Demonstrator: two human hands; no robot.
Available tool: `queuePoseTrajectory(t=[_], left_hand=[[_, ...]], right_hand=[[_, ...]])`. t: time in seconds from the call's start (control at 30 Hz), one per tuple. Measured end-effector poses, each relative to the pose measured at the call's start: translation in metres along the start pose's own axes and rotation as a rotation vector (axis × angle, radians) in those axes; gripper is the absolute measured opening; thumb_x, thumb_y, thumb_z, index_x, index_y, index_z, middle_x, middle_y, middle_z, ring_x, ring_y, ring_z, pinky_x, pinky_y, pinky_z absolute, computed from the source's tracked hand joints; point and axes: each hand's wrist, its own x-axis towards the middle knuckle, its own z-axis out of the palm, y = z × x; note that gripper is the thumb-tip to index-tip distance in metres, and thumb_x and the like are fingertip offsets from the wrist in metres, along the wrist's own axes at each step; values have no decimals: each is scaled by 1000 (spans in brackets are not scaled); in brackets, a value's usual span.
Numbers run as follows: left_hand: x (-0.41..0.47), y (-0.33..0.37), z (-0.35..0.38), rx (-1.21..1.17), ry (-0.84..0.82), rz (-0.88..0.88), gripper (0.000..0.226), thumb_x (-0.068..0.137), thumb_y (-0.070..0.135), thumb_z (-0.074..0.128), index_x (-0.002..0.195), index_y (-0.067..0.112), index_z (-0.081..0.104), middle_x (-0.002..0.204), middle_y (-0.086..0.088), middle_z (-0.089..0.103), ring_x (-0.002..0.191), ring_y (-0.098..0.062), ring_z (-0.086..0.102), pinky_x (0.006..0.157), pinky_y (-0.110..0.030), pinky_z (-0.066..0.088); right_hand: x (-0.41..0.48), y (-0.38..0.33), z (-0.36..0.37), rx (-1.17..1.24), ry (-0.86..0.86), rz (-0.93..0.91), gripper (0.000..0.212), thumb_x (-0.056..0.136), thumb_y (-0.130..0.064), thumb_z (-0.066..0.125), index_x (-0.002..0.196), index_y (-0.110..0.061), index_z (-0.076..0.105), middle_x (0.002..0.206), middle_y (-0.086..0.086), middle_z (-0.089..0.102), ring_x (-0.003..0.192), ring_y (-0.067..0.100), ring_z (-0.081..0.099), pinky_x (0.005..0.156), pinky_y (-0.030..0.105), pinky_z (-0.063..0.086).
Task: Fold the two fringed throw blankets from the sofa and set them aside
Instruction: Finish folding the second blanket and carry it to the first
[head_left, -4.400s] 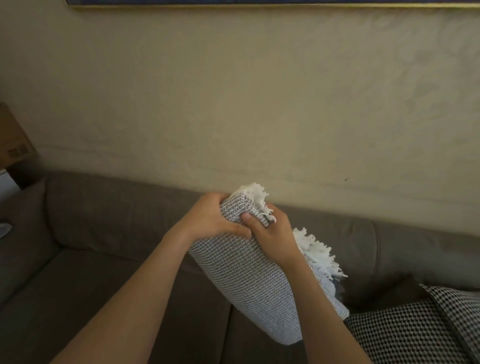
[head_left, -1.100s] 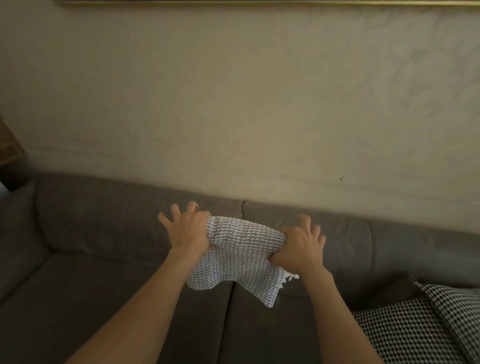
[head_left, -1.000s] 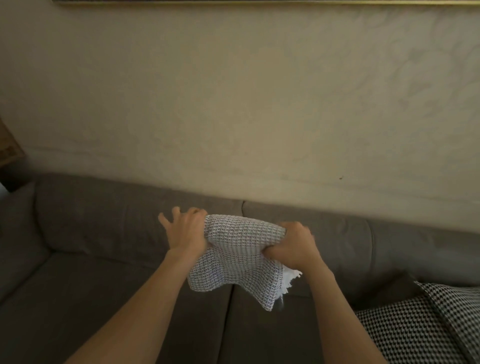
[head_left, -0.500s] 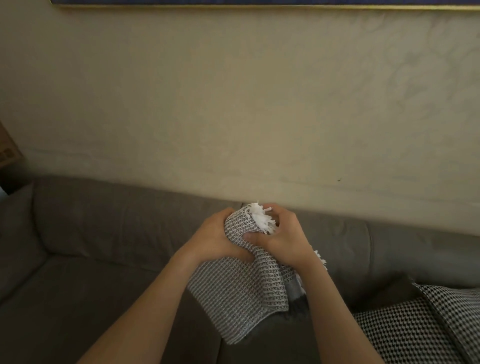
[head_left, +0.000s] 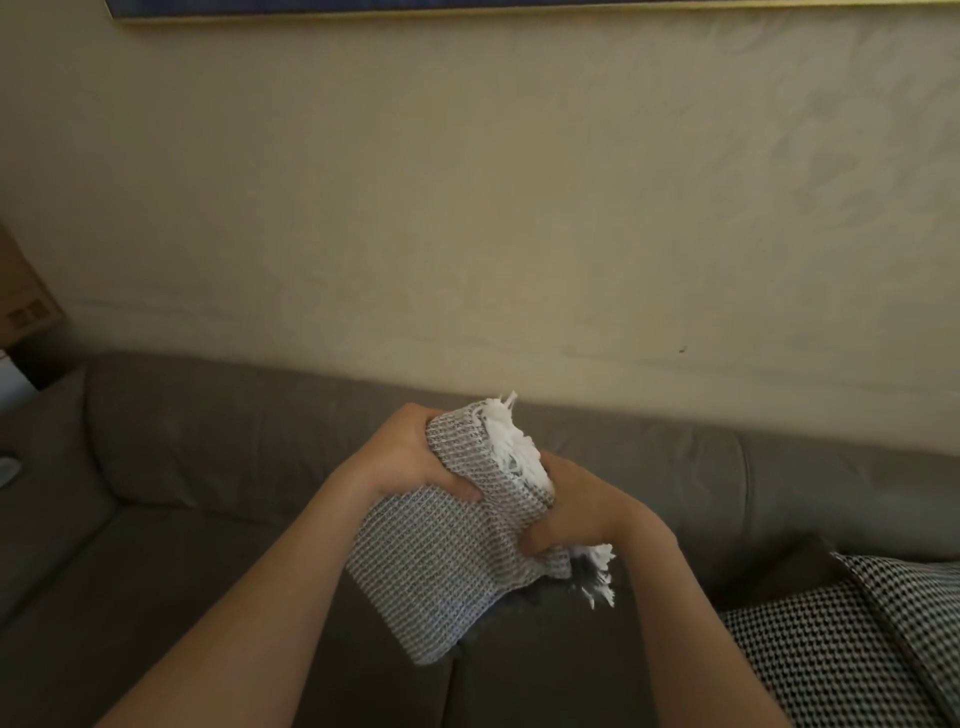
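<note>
A grey-and-white woven throw blanket (head_left: 441, 571) with white fringe hangs folded in the air above the grey sofa (head_left: 208, 467). My left hand (head_left: 415, 462) grips its upper left edge, thumb across the front. My right hand (head_left: 576, 509) grips the right side just below the top fringe, fingers curled into the fabric. White fringe sticks out at the top and below my right hand. A second, black-and-white houndstooth blanket (head_left: 831, 649) lies on the seat at the lower right.
A beige wall rises behind the sofa, with the lower edge of a framed picture (head_left: 467, 8) at the top. A cardboard box (head_left: 21, 296) stands at the far left beyond the sofa arm.
A second ago my hands held the blanket stretched between them; they have since come together, doubling it over. My right hand has now slid lower along the fringed edge.
</note>
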Motion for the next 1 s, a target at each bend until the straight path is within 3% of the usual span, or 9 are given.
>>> queuePoseTrajectory(t=[0.13,0.23,0.37,0.43,0.53,0.63,0.8,0.9,1.0], left_hand=[[-13,-18,-10,-115,39,-38,64,55,11,105,113,22,80,106,8,82,103,-10,78,98,-40,60],[-21,-29,-15,-174,50,-53,68,61,11,103,122,25,75,112,10,81,105,-7,76,102,-41,58],[-26,-63,-20,-102,192,-93,87,66,47,99,139,35,53,137,10,57,120,-7,62,107,-37,51],[-28,-82,-18,-22,273,-161,87,69,68,85,138,34,45,140,1,43,128,-17,50,112,-41,45],[-38,-90,-36,-23,172,-267,52,101,65,53,129,22,49,134,-6,55,124,-25,59,103,-47,53],[-64,-90,-76,-346,1,-380,71,101,78,23,139,31,61,127,0,73,111,-18,70,82,-36,58],[-101,-109,-149,-668,-129,-463,65,91,79,57,124,27,78,116,-6,81,108,-25,78,99,-45,61],[-112,-132,-187,-803,-77,-503,59,90,68,68,121,19,79,113,-8,81,102,-23,80,87,-38,61],[-120,-157,-219,-885,-1,-515,54,86,59,79,120,17,79,111,-8,82,101,-21,80,87,-35,59]], right_hand=[[-2,-21,11,76,79,-46,58,58,-31,79,114,-31,63,103,-8,72,93,13,69,82,45,61],[1,-34,23,215,143,-62,56,53,-28,74,109,-28,68,96,-6,75,94,20,71,78,46,59],[15,-56,43,371,238,-39,46,51,-29,75,96,-22,71,97,1,76,94,27,72,82,56,59],[23,-71,55,432,284,7,43,54,-28,79,95,-20,71,96,3,77,92,25,73,84,56,58],[43,-112,85,435,359,46,50,55,-36,84,101,-22,67,96,0,76,89,23,73,77,50,61],[70,-166,123,455,430,46,37,62,-27,85,95,-23,69,84,-5,77,76,17,74,69,43,62],[106,-242,175,450,491,14,18,61,-29,80,77,-24,73,70,-8,75,63,10,70,62,39,60],[122,-284,203,405,492,-36,14,62,-26,79,71,-21,69,64,-6,72,55,11,65,54,36,54],[142,-318,229,364,446,-72,26,60,-31,77,84,-25,71,74,-4,76,64,15,71,61,42,60]])
